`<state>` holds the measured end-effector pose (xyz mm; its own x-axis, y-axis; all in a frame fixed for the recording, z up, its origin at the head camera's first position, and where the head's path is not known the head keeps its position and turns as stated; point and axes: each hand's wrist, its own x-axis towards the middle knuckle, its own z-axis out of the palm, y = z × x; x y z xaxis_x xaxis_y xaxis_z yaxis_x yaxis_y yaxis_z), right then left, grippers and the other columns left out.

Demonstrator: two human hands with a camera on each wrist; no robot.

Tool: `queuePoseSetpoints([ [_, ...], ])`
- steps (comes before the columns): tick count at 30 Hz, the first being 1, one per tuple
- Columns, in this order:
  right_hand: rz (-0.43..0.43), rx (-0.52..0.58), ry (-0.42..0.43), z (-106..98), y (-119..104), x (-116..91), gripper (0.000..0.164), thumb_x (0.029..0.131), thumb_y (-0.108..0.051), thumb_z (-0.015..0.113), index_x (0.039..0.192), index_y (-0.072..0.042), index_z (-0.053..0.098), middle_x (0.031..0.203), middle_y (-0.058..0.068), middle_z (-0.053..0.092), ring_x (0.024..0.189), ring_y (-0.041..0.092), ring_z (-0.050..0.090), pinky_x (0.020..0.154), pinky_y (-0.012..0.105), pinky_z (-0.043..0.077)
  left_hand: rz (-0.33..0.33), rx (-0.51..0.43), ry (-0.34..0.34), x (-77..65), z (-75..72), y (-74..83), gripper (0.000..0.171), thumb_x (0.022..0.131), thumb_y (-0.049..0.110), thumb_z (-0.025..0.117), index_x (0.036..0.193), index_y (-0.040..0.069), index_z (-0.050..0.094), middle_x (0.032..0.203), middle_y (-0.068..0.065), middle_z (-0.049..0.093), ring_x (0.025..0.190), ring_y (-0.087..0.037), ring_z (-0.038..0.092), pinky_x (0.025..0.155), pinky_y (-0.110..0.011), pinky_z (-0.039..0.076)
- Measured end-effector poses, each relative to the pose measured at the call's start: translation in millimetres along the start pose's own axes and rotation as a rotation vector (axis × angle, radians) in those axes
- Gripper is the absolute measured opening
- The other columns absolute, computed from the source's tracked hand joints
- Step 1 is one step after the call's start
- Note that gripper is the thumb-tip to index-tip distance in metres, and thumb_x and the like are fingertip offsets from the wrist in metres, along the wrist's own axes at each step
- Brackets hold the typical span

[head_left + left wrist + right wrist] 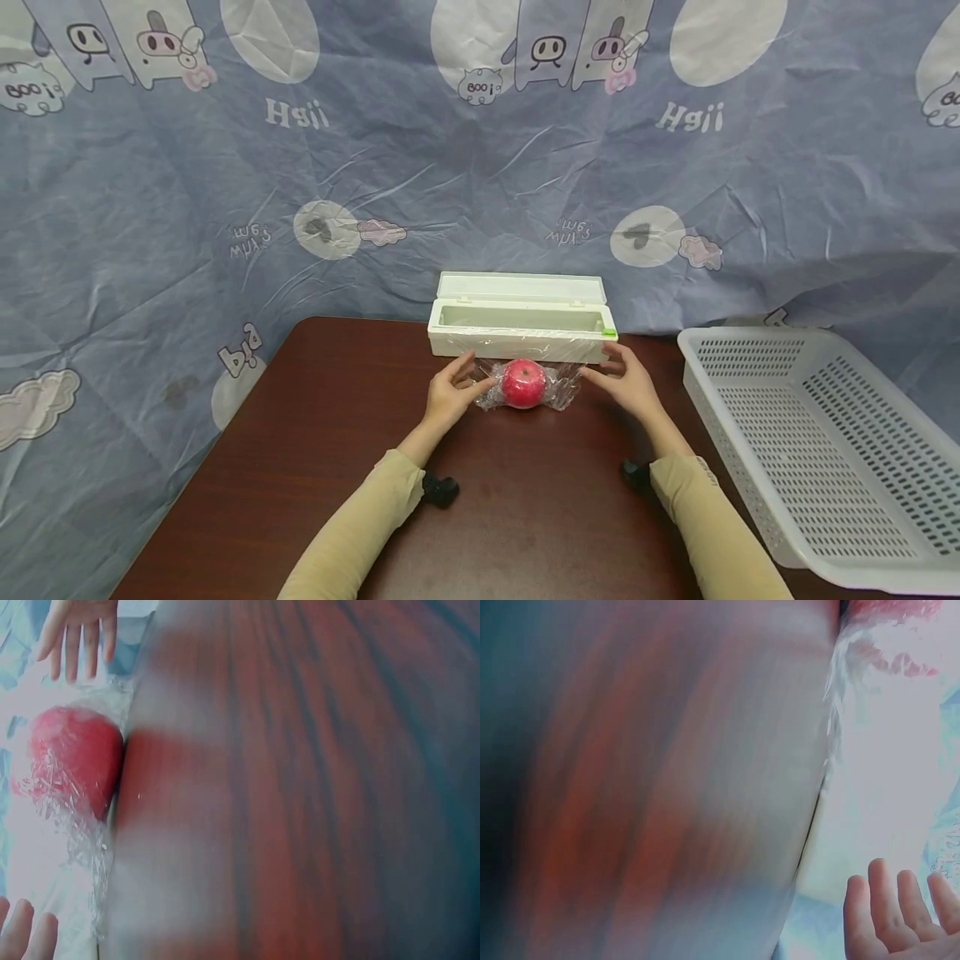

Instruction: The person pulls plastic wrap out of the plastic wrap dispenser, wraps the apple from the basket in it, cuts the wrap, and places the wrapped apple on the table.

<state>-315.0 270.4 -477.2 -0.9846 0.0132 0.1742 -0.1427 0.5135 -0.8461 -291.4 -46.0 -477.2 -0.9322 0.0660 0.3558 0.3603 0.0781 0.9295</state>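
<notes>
A red apple [523, 383] sits on the dark wooden table in clear plastic wrap [564, 390], whose crinkled ends spread out to both sides. At the wrap's left end is my left hand [447, 398], thumb and fingers spread apart with the thumb tip right at the film. My right hand [630, 385] is by the other end, its thumb toward the wrap and its fingers extended. The left wrist view shows the wrapped apple [79, 754] between both hands. In the right wrist view the right hand's fingers [885, 900] are straight and hold nothing.
Just behind the apple stands a long white box [517, 345] with its lid raised and a small green piece at its right end. A white perforated basket [735, 454] lies along the table's right side. A patterned blue-grey cloth [480, 183] hangs behind.
</notes>
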Motion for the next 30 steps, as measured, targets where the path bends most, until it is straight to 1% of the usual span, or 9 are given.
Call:
queuePoseSetpoints([
  [2,-0.010,0.023,-0.024,3,-2,-2,0.081,0.079,-0.036,0.076,0.141,-0.005,0.035,0.141,0.019,0.040,0.121,0.036,0.047,0.092,0.053,0.043,0.013,0.030,-0.017,-2.1,2.4,4.0,0.063,0.077,0.005,0.077,0.132,-0.007,0.048,0.132,-0.027,0.049,0.116,-0.045,0.049,0.092,-0.056,0.041],
  [5,-0.022,0.049,-0.071,8,-7,-4,0.080,0.079,-0.032,0.076,0.141,-0.004,0.034,0.141,0.020,0.039,0.122,0.038,0.046,0.093,0.053,0.042,0.025,0.049,-0.043,-3.7,6.5,6.4,0.064,0.076,0.004,0.077,0.132,-0.006,0.048,0.132,-0.027,0.048,0.117,-0.046,0.048,0.093,-0.058,0.040],
  [8,-0.027,0.100,-0.127,13,-15,-8,0.078,0.081,-0.025,0.076,0.141,-0.001,0.034,0.142,0.024,0.037,0.124,0.042,0.042,0.095,0.054,0.040,0.028,0.045,-0.054,-5.0,10.7,6.8,0.066,0.076,0.005,0.078,0.133,-0.005,0.048,0.132,-0.028,0.047,0.117,-0.046,0.047,0.093,-0.058,0.039],
  [11,-0.031,0.156,-0.175,16,-30,-14,0.076,0.082,-0.018,0.075,0.141,0.003,0.033,0.141,0.028,0.035,0.125,0.046,0.039,0.097,0.056,0.037,0.018,0.029,-0.060,-6.7,14.7,6.4,0.065,0.077,0.005,0.077,0.134,-0.005,0.047,0.132,-0.029,0.047,0.117,-0.045,0.048,0.093,-0.057,0.040],
  [15,-0.063,0.182,-0.214,21,-46,-22,0.072,0.082,-0.009,0.073,0.140,0.007,0.032,0.139,0.032,0.035,0.125,0.049,0.037,0.099,0.058,0.034,0.014,0.021,-0.062,-8.6,19.3,5.5,0.064,0.077,0.005,0.077,0.133,-0.004,0.048,0.132,-0.028,0.047,0.118,-0.045,0.047,0.093,-0.057,0.040],
  [20,-0.122,0.208,-0.257,30,-46,-24,0.073,0.080,-0.004,0.074,0.139,0.008,0.032,0.139,0.034,0.034,0.124,0.050,0.037,0.100,0.058,0.031,0.028,0.054,-0.061,-8.3,24.4,4.6,0.063,0.075,0.005,0.078,0.131,-0.004,0.051,0.133,-0.025,0.048,0.119,-0.042,0.048,0.094,-0.056,0.040],
  [24,-0.127,0.236,-0.286,38,-46,-25,0.076,0.078,-0.002,0.075,0.140,0.007,0.032,0.139,0.033,0.034,0.125,0.049,0.037,0.101,0.057,0.031,0.026,0.082,-0.077,-7.5,26.9,4.8,0.062,0.075,0.006,0.079,0.130,-0.004,0.051,0.133,-0.025,0.049,0.120,-0.040,0.048,0.094,-0.054,0.040],
  [30,-0.144,0.254,-0.276,49,-46,-28,0.072,0.078,-0.002,0.075,0.138,0.007,0.036,0.138,0.030,0.037,0.124,0.047,0.039,0.100,0.056,0.033,0.044,0.115,-0.082,-7.8,29.1,2.3,0.058,0.076,0.007,0.078,0.127,-0.008,0.053,0.128,-0.026,0.053,0.118,-0.037,0.050,0.093,-0.052,0.042],
])
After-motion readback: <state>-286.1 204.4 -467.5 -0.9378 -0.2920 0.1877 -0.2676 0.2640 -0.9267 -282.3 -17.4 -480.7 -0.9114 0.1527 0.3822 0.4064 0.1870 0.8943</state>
